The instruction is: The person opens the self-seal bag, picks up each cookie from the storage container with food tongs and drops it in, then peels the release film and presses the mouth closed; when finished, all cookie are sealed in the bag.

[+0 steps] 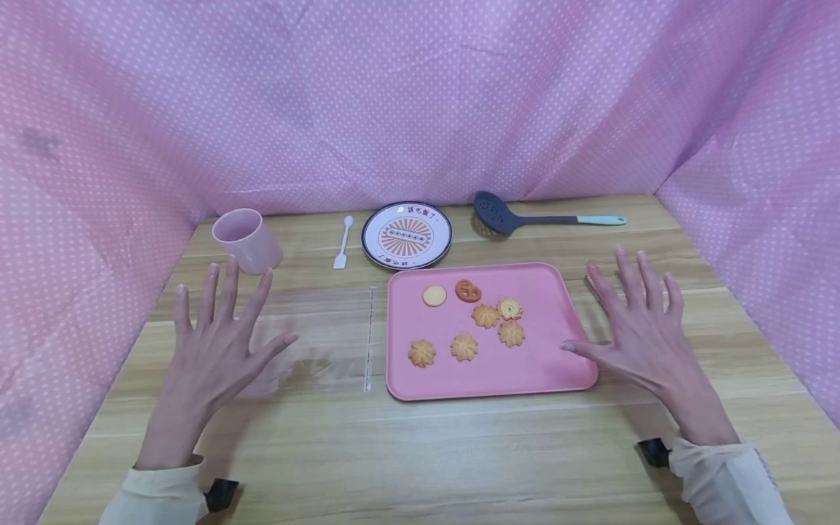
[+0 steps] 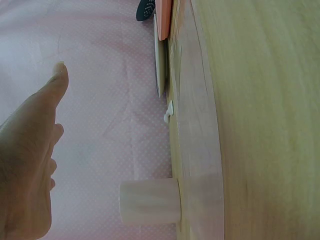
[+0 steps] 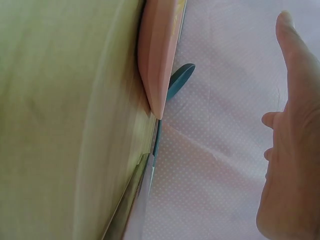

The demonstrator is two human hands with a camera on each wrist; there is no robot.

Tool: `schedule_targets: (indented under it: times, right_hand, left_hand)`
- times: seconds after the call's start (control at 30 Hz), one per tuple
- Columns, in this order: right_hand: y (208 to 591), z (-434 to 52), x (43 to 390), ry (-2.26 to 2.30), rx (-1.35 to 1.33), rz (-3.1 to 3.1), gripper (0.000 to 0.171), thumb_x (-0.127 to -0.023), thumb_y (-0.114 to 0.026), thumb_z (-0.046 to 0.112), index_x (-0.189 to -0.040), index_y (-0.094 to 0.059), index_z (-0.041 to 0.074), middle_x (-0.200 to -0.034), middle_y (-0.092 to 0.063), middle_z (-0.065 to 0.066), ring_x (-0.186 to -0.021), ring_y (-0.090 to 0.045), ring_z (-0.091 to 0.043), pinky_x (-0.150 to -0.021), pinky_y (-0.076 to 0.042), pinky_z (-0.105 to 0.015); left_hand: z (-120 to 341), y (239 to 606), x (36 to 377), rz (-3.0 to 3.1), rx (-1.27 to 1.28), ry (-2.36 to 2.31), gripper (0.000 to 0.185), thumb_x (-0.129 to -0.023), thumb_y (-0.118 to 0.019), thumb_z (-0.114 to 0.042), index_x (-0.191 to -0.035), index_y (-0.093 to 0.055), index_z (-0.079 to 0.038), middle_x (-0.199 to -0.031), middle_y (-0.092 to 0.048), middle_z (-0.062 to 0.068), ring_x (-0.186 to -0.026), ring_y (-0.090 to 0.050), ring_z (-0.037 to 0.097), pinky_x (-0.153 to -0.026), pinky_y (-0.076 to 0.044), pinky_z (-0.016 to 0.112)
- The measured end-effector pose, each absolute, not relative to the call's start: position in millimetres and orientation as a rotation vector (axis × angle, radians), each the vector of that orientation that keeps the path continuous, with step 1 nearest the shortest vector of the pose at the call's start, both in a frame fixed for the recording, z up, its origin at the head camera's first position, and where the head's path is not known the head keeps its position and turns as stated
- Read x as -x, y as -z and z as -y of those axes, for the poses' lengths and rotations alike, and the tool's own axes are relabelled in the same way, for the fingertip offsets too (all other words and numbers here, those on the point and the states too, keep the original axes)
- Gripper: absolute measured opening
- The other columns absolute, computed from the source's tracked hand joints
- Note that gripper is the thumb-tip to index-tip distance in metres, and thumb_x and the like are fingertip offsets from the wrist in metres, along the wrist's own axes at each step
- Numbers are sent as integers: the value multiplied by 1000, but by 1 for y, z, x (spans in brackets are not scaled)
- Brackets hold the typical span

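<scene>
Both hands hover above the table with fingers spread, holding nothing. My left hand is over the left part of a clear plastic bag, just in front of a pink cup. To the right of the bag lies a pink tray bearing several flower-shaped cookies, a round pale cookie and a brown pretzel-shaped cookie. Near the tray's right edge is my right hand. It mostly hides a long thin item with two narrow arms, perhaps tongs.
Along the back of the wooden table are a small white spatula-ended spoon, a patterned round plate and a dark slotted skimmer with a mint handle end. Pink dotted cloth encloses the back and sides.
</scene>
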State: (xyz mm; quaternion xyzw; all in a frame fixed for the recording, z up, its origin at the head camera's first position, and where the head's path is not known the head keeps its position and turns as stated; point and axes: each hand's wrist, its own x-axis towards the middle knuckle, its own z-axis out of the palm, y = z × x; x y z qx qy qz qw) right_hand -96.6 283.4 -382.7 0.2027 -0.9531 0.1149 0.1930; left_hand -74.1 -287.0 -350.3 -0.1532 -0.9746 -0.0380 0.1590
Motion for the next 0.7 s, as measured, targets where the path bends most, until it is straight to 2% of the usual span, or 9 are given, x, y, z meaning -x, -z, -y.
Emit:
schedule_targets:
  times: [0.27,0.37,0.5,0.63,0.7]
  right_hand:
    - [381,-285,93,-319,-570,2729,110,-80,-61,81,-163,-27,16,-172,-1,-16,-155,0,-43,-117,-1,-72]
    - [381,-283,93,-317,-578,2737,111,-80,-60,81,-163,-27,16,-172,0,-16,-155,0,-43,-118,0,-72]
    - [380,-279,95,-318,-601,2735,114,-81,-51,89,-164,-26,15,-172,-1,-17,-156,0,-42,-119,-1,-70]
    - [379,-270,98,-355,-653,2704,112,-82,-47,91,-162,-31,12,-170,-10,-21,-154,-7,-44,-117,-8,-71]
    - [378,-264,100,-399,-700,2676,109,-84,-48,88,-159,-35,10,-168,-18,-23,-153,-12,-45,-116,-13,-72]
  left_hand:
    - [285,351,73,2782,471,108,99,-93,-22,-87,-162,-32,-16,-171,-4,21,-155,-2,43,-119,4,71]
    - [285,351,72,2777,482,112,99,-93,-22,-87,-163,-32,-17,-171,-4,21,-155,-2,43,-119,4,71]
    - [285,351,73,2784,500,116,98,-94,-23,-86,-164,-29,-18,-172,0,19,-156,0,41,-119,4,70]
    - [287,355,76,2782,555,190,90,-99,-33,-78,-165,-28,-17,-172,-1,18,-156,-3,41,-121,2,67]
    - [288,359,79,2768,596,275,85,-101,-42,-70,-164,-29,-15,-171,-8,22,-155,-9,43,-122,-2,66]
